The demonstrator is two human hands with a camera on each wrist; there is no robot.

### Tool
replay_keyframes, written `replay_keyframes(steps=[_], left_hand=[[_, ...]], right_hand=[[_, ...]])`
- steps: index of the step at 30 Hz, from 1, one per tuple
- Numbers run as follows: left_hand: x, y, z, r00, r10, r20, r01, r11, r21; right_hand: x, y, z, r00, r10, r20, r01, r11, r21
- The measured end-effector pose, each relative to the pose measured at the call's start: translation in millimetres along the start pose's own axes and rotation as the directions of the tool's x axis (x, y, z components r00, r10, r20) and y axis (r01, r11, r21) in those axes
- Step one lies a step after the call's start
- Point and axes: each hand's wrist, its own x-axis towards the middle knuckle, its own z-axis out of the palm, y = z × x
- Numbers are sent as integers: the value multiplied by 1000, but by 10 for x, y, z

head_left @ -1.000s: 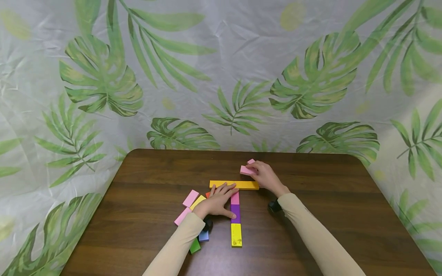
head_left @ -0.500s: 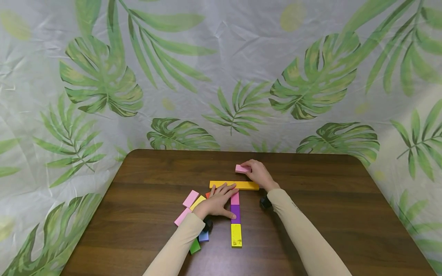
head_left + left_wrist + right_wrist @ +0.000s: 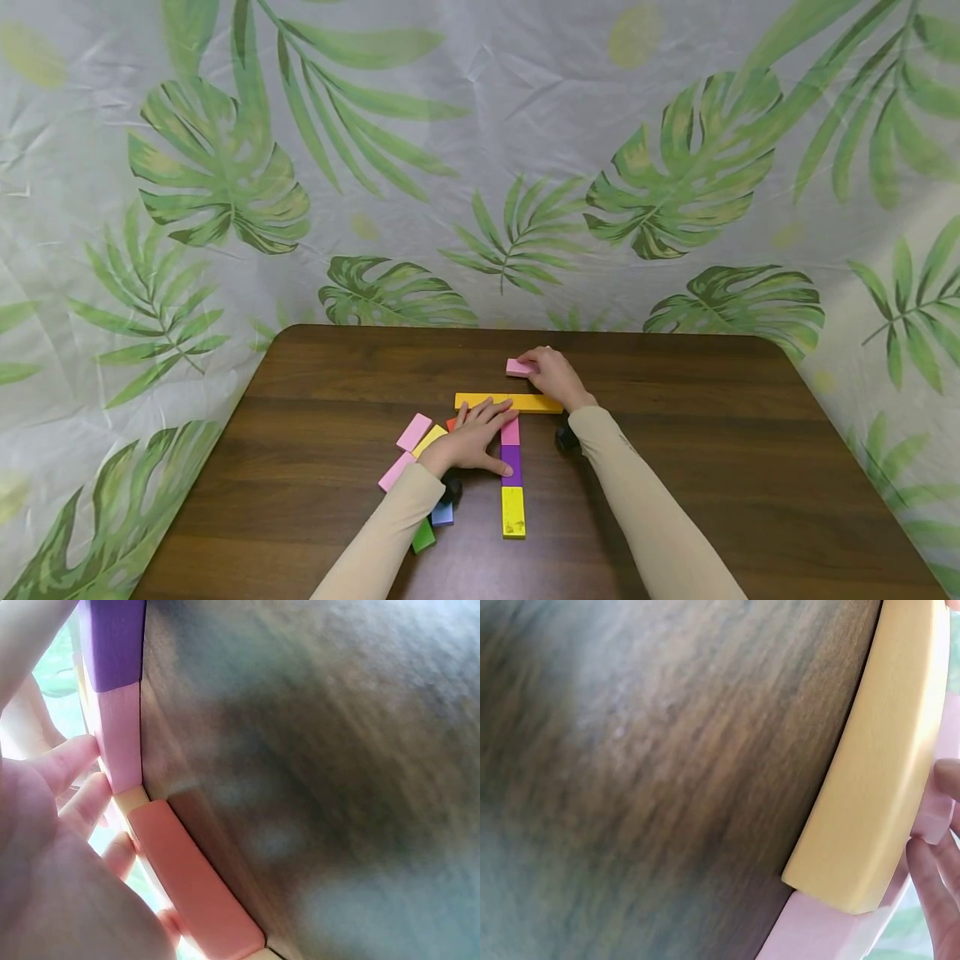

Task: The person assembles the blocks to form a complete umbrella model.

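Past the orange-yellow bar [image 3: 536,403], my right hand [image 3: 558,377] pinches a pink block [image 3: 517,367]. In the right wrist view, fingertips hold that pink block [image 3: 932,799] behind a yellow block [image 3: 866,772]. My left hand [image 3: 468,439] lies spread over the blocks, index fingertip near the bar's join with a pink block [image 3: 511,431] and thumb on a purple block [image 3: 512,464]. In the left wrist view its fingertips touch the far side of the pink block [image 3: 120,739] and a red block [image 3: 195,881]. A yellow block [image 3: 513,512] ends the column.
Left of the left hand lie two pink blocks [image 3: 414,432] and a yellow block [image 3: 431,438]. Below its wrist are a blue block [image 3: 442,513] and a green block [image 3: 423,536]. The brown table [image 3: 712,467] reaches a leaf-patterned curtain [image 3: 525,125].
My right hand has slid leftward with the pink block, behind the bar. A second pink piece seen beyond the hand earlier no longer shows. The left hand has kept still.
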Motion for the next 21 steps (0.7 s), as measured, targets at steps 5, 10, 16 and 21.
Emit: replay_keyframes(steps=[5, 10, 16, 21], left_hand=[[1, -2, 3, 1000, 4, -1, -4, 1000, -4], [0, 2, 1, 1000, 0, -1, 0, 1000, -1], [-9, 9, -10, 1000, 3, 1, -3, 1000, -6], [-15, 16, -11, 1000, -2, 1, 2, 1000, -8]], right_hand=[[20, 5, 21, 1000, 9, 16, -9, 1000, -19], [13, 23, 46, 1000, -2, 6, 2, 1000, -13], [-3, 63, 56, 1000, -26, -17, 26, 1000, 4], [-31, 76, 33, 997, -60, -40, 61, 998, 32]])
